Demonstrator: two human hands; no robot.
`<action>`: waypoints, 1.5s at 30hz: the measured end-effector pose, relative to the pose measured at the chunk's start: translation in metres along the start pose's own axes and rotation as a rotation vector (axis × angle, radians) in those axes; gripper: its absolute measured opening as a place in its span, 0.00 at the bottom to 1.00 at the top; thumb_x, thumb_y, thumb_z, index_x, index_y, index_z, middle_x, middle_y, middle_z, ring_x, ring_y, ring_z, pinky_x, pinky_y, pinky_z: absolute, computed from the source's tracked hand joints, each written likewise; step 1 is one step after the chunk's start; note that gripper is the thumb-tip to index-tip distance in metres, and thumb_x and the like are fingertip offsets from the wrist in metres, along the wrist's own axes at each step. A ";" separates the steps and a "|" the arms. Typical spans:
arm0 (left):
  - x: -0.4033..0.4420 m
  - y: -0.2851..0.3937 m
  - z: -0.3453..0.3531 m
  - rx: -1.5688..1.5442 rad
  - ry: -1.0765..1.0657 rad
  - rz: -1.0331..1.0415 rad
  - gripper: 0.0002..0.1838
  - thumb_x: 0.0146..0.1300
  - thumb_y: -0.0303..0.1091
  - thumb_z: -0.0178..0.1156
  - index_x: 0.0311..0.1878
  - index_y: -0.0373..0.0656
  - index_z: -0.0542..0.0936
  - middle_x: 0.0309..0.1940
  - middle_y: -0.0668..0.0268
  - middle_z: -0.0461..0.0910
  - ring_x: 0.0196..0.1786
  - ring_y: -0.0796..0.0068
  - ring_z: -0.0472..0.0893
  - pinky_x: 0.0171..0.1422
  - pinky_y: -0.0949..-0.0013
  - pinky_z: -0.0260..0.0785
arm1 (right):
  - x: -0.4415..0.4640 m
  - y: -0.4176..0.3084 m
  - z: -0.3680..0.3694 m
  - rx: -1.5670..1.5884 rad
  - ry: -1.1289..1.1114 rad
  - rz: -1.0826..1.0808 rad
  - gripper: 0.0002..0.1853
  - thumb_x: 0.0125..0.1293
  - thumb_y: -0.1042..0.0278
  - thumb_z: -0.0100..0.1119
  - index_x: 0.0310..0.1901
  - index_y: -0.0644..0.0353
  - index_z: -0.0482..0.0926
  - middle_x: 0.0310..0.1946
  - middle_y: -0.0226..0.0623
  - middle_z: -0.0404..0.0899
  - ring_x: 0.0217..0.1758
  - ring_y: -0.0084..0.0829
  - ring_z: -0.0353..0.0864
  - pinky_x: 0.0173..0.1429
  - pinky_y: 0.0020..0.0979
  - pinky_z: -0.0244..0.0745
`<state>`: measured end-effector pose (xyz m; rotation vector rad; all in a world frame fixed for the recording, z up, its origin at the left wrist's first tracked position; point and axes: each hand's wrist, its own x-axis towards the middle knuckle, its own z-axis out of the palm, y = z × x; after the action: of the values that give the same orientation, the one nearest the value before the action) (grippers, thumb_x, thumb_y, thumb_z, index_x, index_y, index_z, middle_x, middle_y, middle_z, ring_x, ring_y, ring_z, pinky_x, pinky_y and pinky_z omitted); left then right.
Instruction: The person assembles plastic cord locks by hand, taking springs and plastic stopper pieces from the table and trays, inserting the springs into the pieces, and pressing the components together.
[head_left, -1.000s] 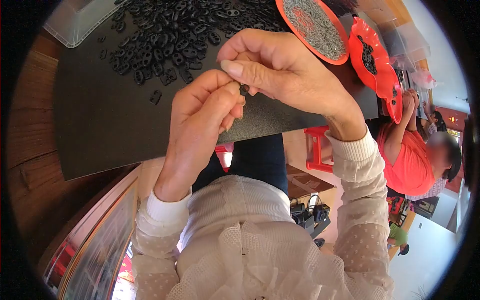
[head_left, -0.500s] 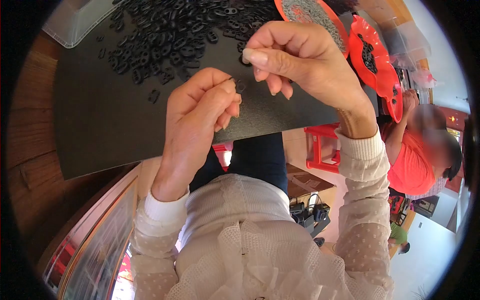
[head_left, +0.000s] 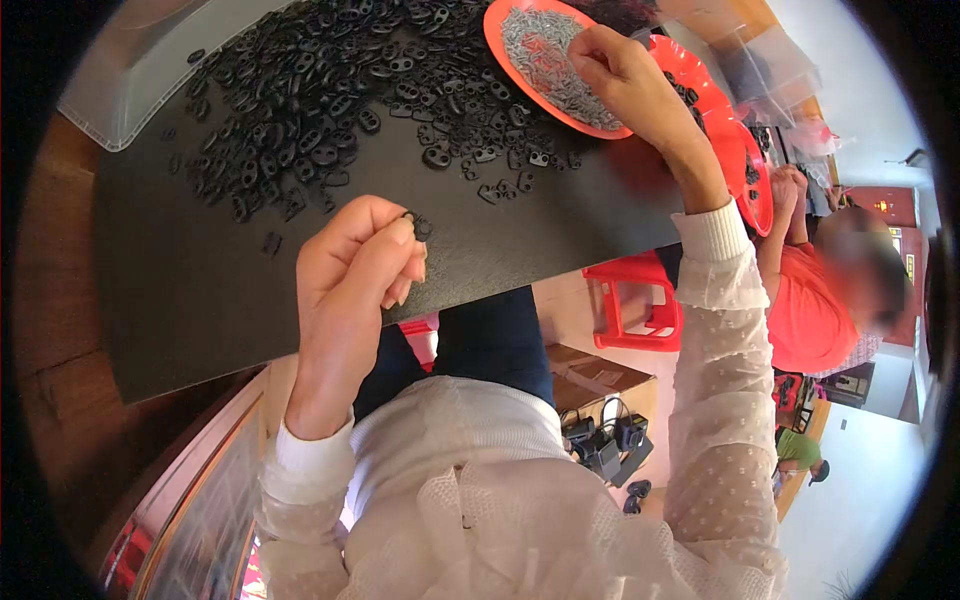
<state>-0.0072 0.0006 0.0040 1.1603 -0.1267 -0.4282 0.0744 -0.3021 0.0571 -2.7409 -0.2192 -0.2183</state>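
So the red plate [head_left: 530, 90] is my reference point, sitting on the dark counter [head_left: 480, 240] and full of little grey pieces [head_left: 545, 60]. This person's right hand [head_left: 632, 88] is right over it, fingers bunched at the grey bits, but I honestly can't tell if it's pinching one. Left hand [head_left: 350, 265] is down and left of the plate, thumb and fingers pinching a small black part [head_left: 421, 228]. Big messy pile of black parts [head_left: 300, 115] left of the plate, clear plastic tub [head_left: 125, 90] beyond that, and a wavy-edged red dish [head_left: 712, 98] just right of the plate.
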 end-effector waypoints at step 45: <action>-0.008 -0.006 -0.004 0.132 -0.101 0.130 0.09 0.65 0.35 0.50 0.34 0.39 0.75 0.23 0.73 0.72 0.23 0.89 0.63 0.27 0.82 0.52 | -0.065 -0.134 0.034 0.915 -0.398 0.106 0.13 0.69 0.62 0.55 0.33 0.64 0.73 0.21 0.25 0.69 0.23 0.16 0.68 0.27 0.22 0.66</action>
<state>-0.0149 0.0048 -0.0021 1.2522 -0.3208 -0.3673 -0.0097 -0.1745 0.0623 -1.8448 -0.2082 0.3780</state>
